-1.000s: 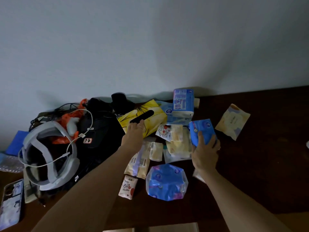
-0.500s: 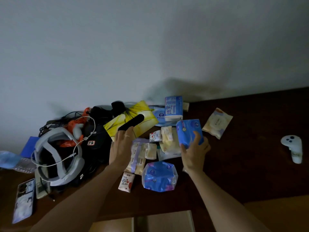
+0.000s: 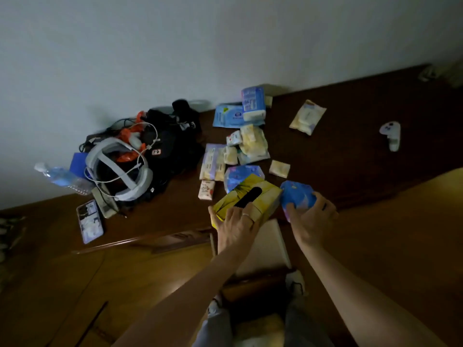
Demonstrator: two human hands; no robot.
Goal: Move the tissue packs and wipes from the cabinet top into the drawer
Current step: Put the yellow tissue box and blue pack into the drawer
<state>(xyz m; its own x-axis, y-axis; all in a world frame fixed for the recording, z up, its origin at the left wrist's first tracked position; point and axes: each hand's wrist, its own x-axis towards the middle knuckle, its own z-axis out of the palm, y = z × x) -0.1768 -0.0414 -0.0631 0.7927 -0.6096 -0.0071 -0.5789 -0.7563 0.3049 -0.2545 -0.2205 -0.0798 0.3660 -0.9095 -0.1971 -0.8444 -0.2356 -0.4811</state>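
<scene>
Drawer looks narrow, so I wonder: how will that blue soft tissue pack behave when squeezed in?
The blue tissue pack likely squashes easily: its wrapper bulges and creases under the right hand. Probably light, lifted one-handed. Glossy film may be slightly slippery.

Headset (image 3: 117, 169), phone (image 3: 89, 221), water bottle (image 3: 62, 179), controller (image 3: 390, 135)

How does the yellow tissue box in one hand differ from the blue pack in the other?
The yellow tissue box is a stiff, flat-sided carton with a dark slot on top; the blue pack is soft, rounded plastic wrap with no opening showing. The box looks bigger than the pack. The left hand grips the box; the right hand grips the pack. Both are held at the cabinet top's front edge.
</scene>
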